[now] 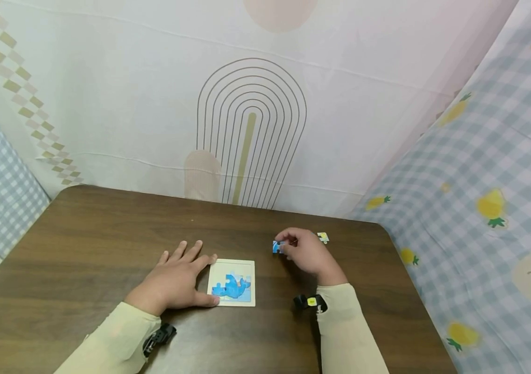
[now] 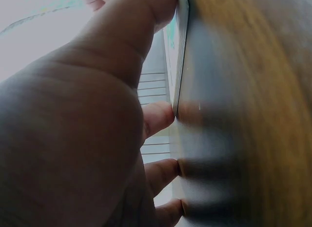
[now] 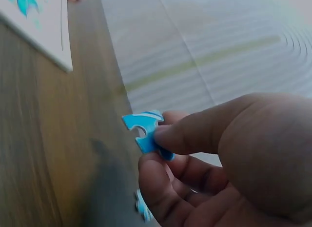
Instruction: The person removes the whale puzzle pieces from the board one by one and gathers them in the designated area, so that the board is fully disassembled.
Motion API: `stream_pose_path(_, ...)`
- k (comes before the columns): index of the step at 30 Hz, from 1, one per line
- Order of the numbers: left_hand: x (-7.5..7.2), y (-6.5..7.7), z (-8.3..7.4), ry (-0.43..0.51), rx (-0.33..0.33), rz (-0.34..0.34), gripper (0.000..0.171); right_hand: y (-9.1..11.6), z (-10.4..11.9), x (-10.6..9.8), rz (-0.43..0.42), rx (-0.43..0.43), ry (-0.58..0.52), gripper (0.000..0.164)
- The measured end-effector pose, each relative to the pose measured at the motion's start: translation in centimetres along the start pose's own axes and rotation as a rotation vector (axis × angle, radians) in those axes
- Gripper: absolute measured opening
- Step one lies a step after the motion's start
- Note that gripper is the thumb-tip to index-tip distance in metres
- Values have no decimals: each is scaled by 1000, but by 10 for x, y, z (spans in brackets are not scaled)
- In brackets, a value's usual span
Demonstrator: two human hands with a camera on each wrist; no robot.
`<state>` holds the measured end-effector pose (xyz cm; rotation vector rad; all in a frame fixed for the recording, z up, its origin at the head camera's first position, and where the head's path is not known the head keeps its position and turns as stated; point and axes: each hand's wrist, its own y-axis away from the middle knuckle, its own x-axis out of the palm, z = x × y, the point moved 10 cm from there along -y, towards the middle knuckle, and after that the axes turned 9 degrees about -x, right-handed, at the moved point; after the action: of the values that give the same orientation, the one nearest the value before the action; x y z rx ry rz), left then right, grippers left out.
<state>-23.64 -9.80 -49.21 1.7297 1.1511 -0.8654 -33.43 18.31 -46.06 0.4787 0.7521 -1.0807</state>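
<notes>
A small square puzzle board [image 1: 231, 265] with a pale frame lies on the table, partly filled with blue pieces [image 1: 233, 289] that show a sea animal. My left hand [image 1: 172, 284] rests at its left side with fingers spread, the thumb and index finger touching the board's edge. To the right of the board, my right hand [image 1: 308, 253] pinches a blue puzzle piece [image 3: 141, 122] between thumb and fingers. White and dark blue stripes mark that piece, which is held up over the table in the right wrist view.
Beyond the right hand lies a loose yellow-and-white puzzle piece [image 1: 323, 238]. In the right wrist view, a piece [image 3: 143, 206] shows partly behind the fingers. The brown wooden table [image 1: 116, 228] meets a patterned cloth [image 1: 153, 104] at the back; checked cloth [image 1: 461, 208] hangs at the right.
</notes>
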Motion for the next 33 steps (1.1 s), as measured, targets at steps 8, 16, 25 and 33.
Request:
stream_pose_path(8, 0, 0, 1, 0, -1, 0, 112, 4, -31, -16, -57, 102, -83, 23)
stream_pose_path(16, -3, 1, 0, -3, 7, -12, 113, 8, -49, -24, -95, 179, -134, 12)
stream_pose_path(25, -2, 1, -1, -1, 8, -12, 112, 12, -58, -25, -98, 203, -122, 8)
stream_pose_path(33, -1, 0, 0, 1, 4, -11, 110, 13, -63, -23, -109, 226, -120, 7)
